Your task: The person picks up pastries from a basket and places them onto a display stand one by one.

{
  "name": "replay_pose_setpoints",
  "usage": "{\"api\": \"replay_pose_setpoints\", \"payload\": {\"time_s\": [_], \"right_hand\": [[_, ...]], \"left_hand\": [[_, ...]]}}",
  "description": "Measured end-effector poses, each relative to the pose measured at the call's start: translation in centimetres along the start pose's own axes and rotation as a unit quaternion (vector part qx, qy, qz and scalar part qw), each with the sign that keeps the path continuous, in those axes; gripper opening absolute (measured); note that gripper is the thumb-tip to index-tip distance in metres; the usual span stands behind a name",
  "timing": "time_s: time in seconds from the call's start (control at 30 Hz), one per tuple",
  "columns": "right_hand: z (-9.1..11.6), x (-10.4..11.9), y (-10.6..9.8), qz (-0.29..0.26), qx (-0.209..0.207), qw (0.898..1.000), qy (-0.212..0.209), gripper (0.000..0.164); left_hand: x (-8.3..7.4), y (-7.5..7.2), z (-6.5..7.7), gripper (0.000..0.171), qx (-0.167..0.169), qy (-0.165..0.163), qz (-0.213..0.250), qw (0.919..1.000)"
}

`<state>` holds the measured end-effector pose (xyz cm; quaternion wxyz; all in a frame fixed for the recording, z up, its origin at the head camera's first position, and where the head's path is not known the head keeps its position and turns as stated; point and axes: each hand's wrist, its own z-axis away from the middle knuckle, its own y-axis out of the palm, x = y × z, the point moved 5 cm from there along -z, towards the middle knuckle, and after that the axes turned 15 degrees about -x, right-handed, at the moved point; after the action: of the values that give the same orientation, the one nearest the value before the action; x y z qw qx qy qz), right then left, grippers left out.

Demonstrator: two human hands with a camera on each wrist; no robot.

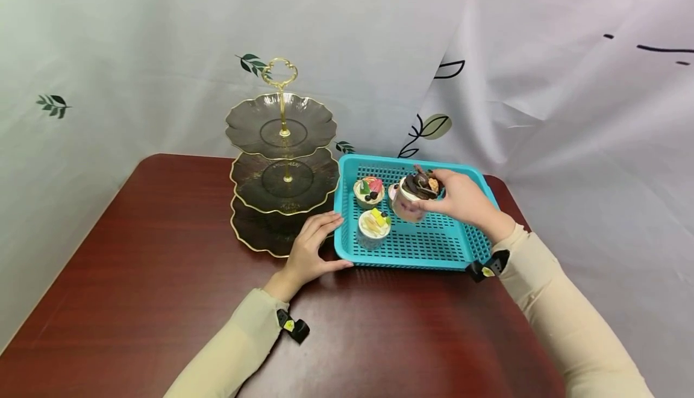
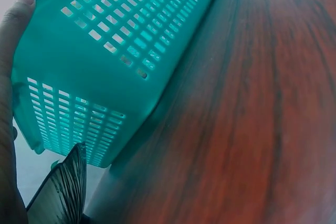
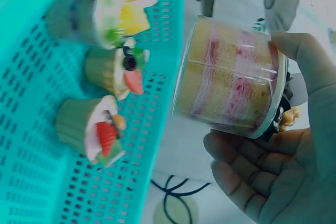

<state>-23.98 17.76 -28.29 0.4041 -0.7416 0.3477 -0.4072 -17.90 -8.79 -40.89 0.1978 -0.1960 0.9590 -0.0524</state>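
My right hand (image 1: 461, 196) grips a clear cup of layered cake (image 1: 408, 204) with dark chocolate on top, held above the basket. In the right wrist view the cake cup (image 3: 231, 77) shows pink and yellow layers, thumb on one side and fingers on the other. The left hand (image 1: 311, 250) rests at the near left corner of the turquoise basket (image 1: 412, 261), fingertips on its rim and thumb at its front. Inside the basket stand a fruit-topped cup (image 1: 373, 229), a small cupcake (image 1: 368, 192), and another cupcake (image 3: 89, 129) largely hidden behind the held cup in the head view.
A three-tier stand of dark, gold-rimmed plates (image 1: 282, 184) with a gold handle (image 1: 279, 74) stands left of the basket, its lowest plate close to the left hand. The reddish wooden table (image 1: 162, 277) meets a pale leaf-printed cloth (image 1: 162, 55) behind.
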Motion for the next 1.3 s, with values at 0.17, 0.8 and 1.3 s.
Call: {"api": "replay_pose_setpoints", "payload": {"time_s": [0.17, 0.8, 1.3], "right_hand": [[-1.1, 1.0, -1.0, -0.016, -0.005, 1.0, 0.004, 0.051], [-4.8, 4.7, -3.8, -0.029, -0.023, 0.999, -0.012, 0.047], [-8.0, 6.1, -4.8, -0.04, -0.057, 0.997, -0.016, 0.045]], "left_hand": [[0.0, 0.0, 0.0, 0.083, 0.001, -0.001, 0.0, 1.0], [-0.1, -0.1, 0.0, 0.082, -0.004, 0.01, -0.002, 0.9999], [-0.3, -0.2, 0.1, 0.082, 0.001, 0.008, -0.005, 1.0]]}}
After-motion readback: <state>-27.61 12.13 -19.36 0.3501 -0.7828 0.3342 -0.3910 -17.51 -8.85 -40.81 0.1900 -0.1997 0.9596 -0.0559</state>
